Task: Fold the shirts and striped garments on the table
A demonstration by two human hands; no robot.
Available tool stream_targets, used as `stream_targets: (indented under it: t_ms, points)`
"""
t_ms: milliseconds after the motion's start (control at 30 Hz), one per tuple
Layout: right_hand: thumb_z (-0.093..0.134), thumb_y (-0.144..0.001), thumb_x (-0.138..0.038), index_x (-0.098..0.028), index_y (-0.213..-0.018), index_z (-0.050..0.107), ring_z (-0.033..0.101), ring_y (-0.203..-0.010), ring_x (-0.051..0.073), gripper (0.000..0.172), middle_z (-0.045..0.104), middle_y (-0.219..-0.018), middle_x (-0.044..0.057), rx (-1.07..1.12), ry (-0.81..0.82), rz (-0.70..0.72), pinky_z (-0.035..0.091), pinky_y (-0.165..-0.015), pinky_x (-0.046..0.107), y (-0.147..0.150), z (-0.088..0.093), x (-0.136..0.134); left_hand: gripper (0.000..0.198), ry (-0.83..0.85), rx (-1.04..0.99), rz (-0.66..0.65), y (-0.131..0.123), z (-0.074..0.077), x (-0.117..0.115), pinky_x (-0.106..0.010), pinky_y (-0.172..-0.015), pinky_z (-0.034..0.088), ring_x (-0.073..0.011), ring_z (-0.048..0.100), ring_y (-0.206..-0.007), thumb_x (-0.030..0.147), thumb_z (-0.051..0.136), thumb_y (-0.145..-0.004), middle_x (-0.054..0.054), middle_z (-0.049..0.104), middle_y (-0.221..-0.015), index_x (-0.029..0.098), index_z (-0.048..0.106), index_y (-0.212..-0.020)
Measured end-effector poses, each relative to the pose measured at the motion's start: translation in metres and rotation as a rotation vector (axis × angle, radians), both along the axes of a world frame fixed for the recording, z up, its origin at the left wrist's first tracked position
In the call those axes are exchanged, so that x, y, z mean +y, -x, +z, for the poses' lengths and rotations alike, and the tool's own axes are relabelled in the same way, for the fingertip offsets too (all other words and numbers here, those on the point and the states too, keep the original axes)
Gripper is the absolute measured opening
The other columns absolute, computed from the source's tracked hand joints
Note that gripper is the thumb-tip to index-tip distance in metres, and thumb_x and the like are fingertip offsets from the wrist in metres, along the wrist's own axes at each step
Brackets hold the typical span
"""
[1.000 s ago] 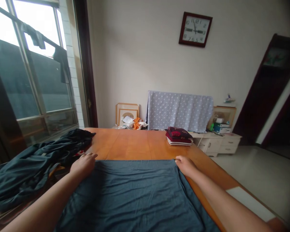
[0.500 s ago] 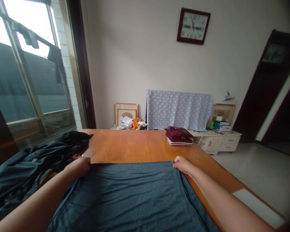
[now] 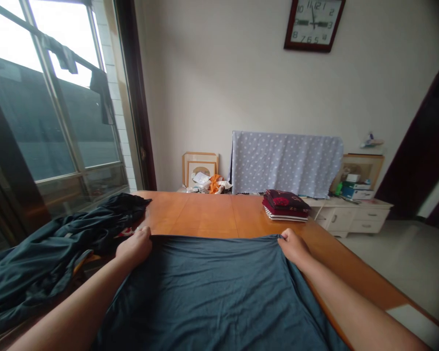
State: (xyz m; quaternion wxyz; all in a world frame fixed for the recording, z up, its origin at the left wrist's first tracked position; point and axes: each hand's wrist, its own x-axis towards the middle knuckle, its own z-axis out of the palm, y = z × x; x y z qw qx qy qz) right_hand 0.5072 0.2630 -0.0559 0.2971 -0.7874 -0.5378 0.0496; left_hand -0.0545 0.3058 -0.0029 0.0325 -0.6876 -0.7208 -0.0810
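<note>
Both hands clenched here, the left hand (image 3: pixel 134 246) and the right hand (image 3: pixel 293 246) pinching the far edge of the slate-blue cloth (image 3: pixel 205 292) lying on the wooden table (image 3: pixel 201 212), a crumpled dark garment (image 3: pixel 58 239) just beside the left, a folded cloth stack (image 3: pixel 285 204) ahead of the right

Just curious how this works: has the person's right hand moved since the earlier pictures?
Yes: the right hand, pinching the dark blue cloth, has moved forward, and its fingertips now sit closer to the stack of folded cloths.
</note>
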Motion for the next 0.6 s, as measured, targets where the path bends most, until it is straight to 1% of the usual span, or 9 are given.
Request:
stream_targets:
  t_ms: [167,267,333,433,500,567,600]
  points:
    - [0.057,-0.085,-0.039,-0.022,-0.088,0.059,0.062,-0.073,0.019,0.016,0.068,-0.080,0.004,0.034,-0.037,-0.065,0.038,-0.063,0.027,-0.012,0.002,0.024,0.027,-0.024,-0.028,0.097,-0.018,0.003,0.016,-0.040,-0.077,0.052,-0.0306,0.066,-0.104,0.023,0.036,-0.090,-0.017,0.060,-0.128,0.019,0.057,-0.107]
    - [0.058,-0.084,-0.038,-0.022,-0.090,0.060,0.064,-0.076,0.021,0.018,0.070,-0.084,0.005,0.060,-0.050,-0.089,0.041,-0.064,0.028,-0.016,-0.002,0.037,0.029,-0.030,-0.049,0.138,-0.031,0.003,0.026,-0.041,-0.073,0.052,-0.0319,0.066,-0.103,0.020,0.036,-0.088,-0.018,0.058,-0.131,0.020,0.058,-0.108]
    - [0.060,-0.082,-0.036,-0.021,-0.092,0.061,0.066,-0.081,0.022,0.018,0.071,-0.090,0.007,0.081,-0.043,-0.079,0.043,-0.067,0.029,-0.019,-0.007,0.043,0.031,-0.029,-0.060,0.148,-0.038,0.002,0.029,-0.041,-0.071,0.052,-0.0318,0.066,-0.101,0.019,0.037,-0.087,-0.018,0.057,-0.132,0.020,0.059,-0.109]
    - [0.063,-0.079,-0.033,-0.018,-0.104,0.062,0.068,-0.090,0.024,0.029,0.072,-0.104,0.011,0.110,-0.050,-0.068,0.047,-0.074,0.031,-0.022,-0.011,0.047,0.034,-0.030,-0.072,0.167,-0.045,0.001,0.031,-0.040,-0.070,0.051,-0.0309,0.066,-0.098,0.020,0.039,-0.086,-0.018,0.055,-0.134,0.021,0.059,-0.114]
    - [0.061,-0.080,-0.032,-0.018,-0.112,0.062,0.067,-0.096,0.024,0.035,0.070,-0.112,0.012,0.083,-0.070,-0.071,0.048,-0.079,0.032,-0.020,-0.007,0.047,0.036,-0.068,-0.053,0.149,-0.050,0.004,0.030,-0.041,-0.074,0.050,-0.0316,0.065,-0.102,0.021,0.040,-0.086,-0.018,0.055,-0.133,0.021,0.058,-0.116]
    - [0.059,-0.082,-0.030,-0.020,-0.113,0.063,0.066,-0.100,0.023,0.033,0.068,-0.118,0.011,0.020,-0.083,-0.033,0.047,-0.083,0.031,-0.009,0.004,0.046,0.036,-0.110,-0.020,0.067,-0.060,0.007,0.029,-0.044,-0.082,0.048,-0.0339,0.061,-0.110,0.022,0.042,-0.086,-0.018,0.059,-0.127,0.020,0.060,-0.117]
    - [0.058,-0.083,-0.030,-0.021,-0.112,0.064,0.065,-0.101,0.022,0.031,0.068,-0.119,0.010,-0.009,-0.081,0.010,0.046,-0.084,0.030,0.000,0.010,0.045,0.035,-0.120,-0.006,0.009,-0.068,0.009,0.029,-0.046,-0.086,0.046,-0.0346,0.058,-0.114,0.023,0.042,-0.087,-0.017,0.061,-0.124,0.020,0.061,-0.116]
